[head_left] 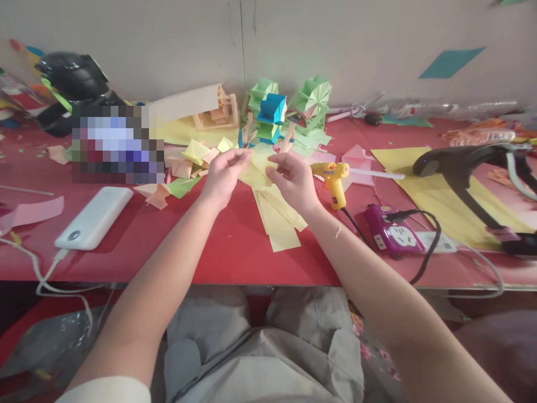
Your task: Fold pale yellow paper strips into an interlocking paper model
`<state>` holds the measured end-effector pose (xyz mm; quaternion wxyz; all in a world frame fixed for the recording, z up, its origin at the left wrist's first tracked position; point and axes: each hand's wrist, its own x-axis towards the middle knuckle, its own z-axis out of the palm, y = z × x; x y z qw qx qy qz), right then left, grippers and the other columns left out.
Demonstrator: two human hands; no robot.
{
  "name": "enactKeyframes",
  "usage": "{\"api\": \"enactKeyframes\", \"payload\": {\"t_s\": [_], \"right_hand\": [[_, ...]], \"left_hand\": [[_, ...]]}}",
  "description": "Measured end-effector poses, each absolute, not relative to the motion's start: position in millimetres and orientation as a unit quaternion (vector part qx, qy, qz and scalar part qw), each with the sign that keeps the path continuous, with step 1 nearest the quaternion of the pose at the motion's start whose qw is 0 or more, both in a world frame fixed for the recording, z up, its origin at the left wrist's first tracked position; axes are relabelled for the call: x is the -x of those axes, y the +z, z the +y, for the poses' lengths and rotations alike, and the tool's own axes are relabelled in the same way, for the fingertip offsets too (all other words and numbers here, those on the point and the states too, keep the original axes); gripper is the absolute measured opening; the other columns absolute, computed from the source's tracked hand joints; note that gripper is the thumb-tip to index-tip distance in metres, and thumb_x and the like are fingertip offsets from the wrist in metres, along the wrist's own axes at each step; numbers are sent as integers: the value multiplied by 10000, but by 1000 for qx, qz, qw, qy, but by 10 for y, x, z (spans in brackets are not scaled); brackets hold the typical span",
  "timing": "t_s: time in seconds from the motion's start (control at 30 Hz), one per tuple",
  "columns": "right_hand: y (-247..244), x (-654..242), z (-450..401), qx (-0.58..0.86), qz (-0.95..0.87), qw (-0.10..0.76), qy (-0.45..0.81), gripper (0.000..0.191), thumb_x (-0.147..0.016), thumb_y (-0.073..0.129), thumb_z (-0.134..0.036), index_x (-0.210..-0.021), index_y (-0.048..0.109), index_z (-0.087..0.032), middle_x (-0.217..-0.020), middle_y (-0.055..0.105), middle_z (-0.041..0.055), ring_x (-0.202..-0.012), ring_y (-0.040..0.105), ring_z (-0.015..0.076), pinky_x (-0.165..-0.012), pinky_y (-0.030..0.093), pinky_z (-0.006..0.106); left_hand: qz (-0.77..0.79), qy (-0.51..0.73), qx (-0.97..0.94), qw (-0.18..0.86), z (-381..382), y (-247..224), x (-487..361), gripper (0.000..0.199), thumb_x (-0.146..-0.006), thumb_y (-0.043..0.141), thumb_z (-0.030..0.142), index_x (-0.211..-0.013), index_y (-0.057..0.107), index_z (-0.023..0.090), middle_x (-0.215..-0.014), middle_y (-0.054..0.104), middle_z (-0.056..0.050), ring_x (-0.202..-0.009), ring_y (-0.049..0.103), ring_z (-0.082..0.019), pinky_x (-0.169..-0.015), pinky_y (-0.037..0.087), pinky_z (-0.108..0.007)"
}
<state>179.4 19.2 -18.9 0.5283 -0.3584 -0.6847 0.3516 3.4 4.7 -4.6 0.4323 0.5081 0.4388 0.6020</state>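
A piece of pale yellow paper [258, 168] is held up between my two hands over the red table. My left hand [225, 174] pinches its left side between thumb and fingers. On the other side, my right hand [291, 176] is closed on the paper's right edge. Below them, loose pale yellow paper strips [281, 226] lie overlapping on the table. Just beyond my hands stands a blue and green folded paper model [272, 115]. A yellow glue gun [335, 182] with a white glue stick lies right of my right hand.
Green folded paper models [314, 94] stand at the back. A purple power socket [394, 232] with cables sits at the right, near a black headset strap [465, 173] on yellow sheets. At the left are a white power bank [94, 218] and paper scraps [184, 162].
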Motion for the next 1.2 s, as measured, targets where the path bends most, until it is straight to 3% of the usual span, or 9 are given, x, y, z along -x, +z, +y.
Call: {"api": "enactKeyframes", "payload": {"t_s": [0.13,0.23,0.4,0.57,0.77,0.9,1.03,1.2], "right_hand": [[-141,-1847,200,351,-690,516,366,176,-858,663,-301,-1004,708,-214,-713,568,-19,-648,544,123,-607,483,284],[-114,-1871,190,337,-707,495,377,257,-876,641,-300,-1107,726,-223,-769,632,-3,-679,566,135,-637,495,303],[-111,-1862,188,340,-681,497,417,424,-874,704,-466,-1218,681,-220,-884,701,35,-778,629,165,-693,547,325],[-94,-1833,171,332,-641,508,471,468,-784,772,-597,-1021,708,-199,-883,724,42,-787,660,165,-693,560,309],[-121,-1843,190,334,-634,511,475,438,-766,781,-599,-924,719,-195,-841,722,39,-766,653,171,-658,533,306],[-96,-1882,188,352,-666,497,430,414,-836,717,-582,-1019,732,-211,-820,697,23,-717,616,155,-611,500,290],[-61,-1899,165,364,-729,465,347,306,-903,670,-450,-1075,733,-204,-855,672,21,-670,527,122,-622,465,292],[-134,-1858,164,391,-711,531,243,348,-839,749,-377,-1132,636,-228,-961,617,31,-782,557,156,-722,496,338]], "left_hand": [[463,543,-558,424,-17,13,-3,214,-808,769,363,-945,769,199,-930,757,-46,-943,693,-221,-875,548,-353],[450,489,-603,441,-64,59,9,287,-760,827,422,-916,774,187,-969,773,-63,-956,700,-234,-878,545,-353],[454,503,-612,409,-51,48,1,390,-722,852,515,-892,768,174,-944,781,-77,-934,712,-234,-879,546,-351],[454,544,-595,380,-22,2,-20,400,-757,812,550,-890,749,178,-898,771,-67,-916,707,-222,-878,542,-340],[443,530,-592,415,-45,4,-37,202,-841,744,380,-908,733,190,-864,735,-41,-856,686,-192,-832,523,-315],[451,497,-583,457,-82,50,-55,189,-800,741,273,-972,727,196,-826,727,-36,-807,687,-201,-791,533,-331],[456,482,-603,442,-109,76,-64,160,-822,726,352,-839,703,194,-851,720,-36,-831,675,-200,-779,525,-316],[490,487,-582,430,-104,51,-98,196,-785,776,349,-783,652,197,-762,683,-16,-739,656,-174,-694,524,-288]]}}
